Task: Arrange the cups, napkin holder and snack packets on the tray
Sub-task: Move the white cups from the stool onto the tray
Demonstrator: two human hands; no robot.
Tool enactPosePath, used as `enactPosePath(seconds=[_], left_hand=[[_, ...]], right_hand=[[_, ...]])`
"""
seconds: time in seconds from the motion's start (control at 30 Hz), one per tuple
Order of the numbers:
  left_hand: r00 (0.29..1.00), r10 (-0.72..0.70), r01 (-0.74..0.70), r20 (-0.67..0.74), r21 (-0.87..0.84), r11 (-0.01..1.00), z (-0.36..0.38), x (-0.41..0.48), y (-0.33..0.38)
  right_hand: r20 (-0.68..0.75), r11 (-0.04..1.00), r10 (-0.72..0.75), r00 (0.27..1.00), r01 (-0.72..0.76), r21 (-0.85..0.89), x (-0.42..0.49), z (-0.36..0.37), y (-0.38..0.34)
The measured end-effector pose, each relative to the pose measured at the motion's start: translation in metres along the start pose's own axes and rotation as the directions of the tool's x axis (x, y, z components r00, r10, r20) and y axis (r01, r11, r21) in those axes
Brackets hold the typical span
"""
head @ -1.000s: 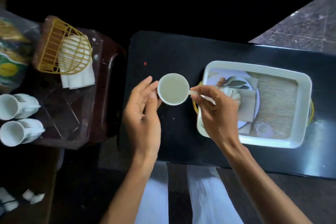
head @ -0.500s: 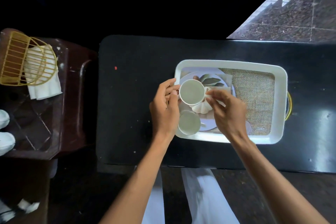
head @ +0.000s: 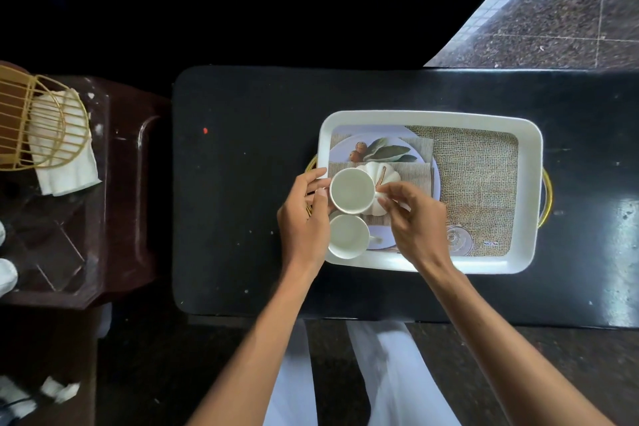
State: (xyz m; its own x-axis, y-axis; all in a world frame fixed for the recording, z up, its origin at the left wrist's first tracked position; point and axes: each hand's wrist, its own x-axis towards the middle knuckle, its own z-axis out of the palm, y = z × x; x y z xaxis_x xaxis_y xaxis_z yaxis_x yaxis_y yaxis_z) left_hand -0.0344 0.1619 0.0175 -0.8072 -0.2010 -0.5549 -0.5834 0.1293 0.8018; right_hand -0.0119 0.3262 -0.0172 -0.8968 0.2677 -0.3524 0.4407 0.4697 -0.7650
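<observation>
Both hands are now lowering the cup onto the tray, beside another cup (second one in): right hand pinching its handle, left hand cupping its side.

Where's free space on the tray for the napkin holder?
Right half of the tray is bare, from the right hand to the far rim. Left end is crowded: two cups and the left hand.

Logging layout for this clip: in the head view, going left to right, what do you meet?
Gold wire napkin holder on the brown side table → left hand → held cup → right hand → bare burlap-print part of the tray → tray's gold handle.
</observation>
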Motion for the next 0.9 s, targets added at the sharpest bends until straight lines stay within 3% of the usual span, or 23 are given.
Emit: enactPosePath(seconds=[0.47,0.63,0.77,0.9], left_hand=[[1.0,0.012,-0.012,-0.011,-0.006,1.0,-0.006,0.001,-0.008],[0.998,0.025,-0.027,0.049,0.033,0.999,-0.019,0.001,-0.004],[0.995,0.093,-0.096,0.033,0.126,0.987,-0.049,-0.004,-0.004],[0.975,0.224,-0.212,0.0,0.326,0.921,-0.097,-0.018,-0.008]], right_hand=[[0.028,0.999,0.002,1.0,-0.001,-0.039,0.0,0.004,-0.006],[0.107,0.992,0.008,0.994,0.006,-0.123,-0.004,-0.001,-0.021],[0.084,0.957,-0.14,0.986,0.157,-0.245,-0.014,-0.002,-0.043],[0.171,0.905,-0.233,0.957,0.278,-0.321,-0.032,0.021,-0.071]])
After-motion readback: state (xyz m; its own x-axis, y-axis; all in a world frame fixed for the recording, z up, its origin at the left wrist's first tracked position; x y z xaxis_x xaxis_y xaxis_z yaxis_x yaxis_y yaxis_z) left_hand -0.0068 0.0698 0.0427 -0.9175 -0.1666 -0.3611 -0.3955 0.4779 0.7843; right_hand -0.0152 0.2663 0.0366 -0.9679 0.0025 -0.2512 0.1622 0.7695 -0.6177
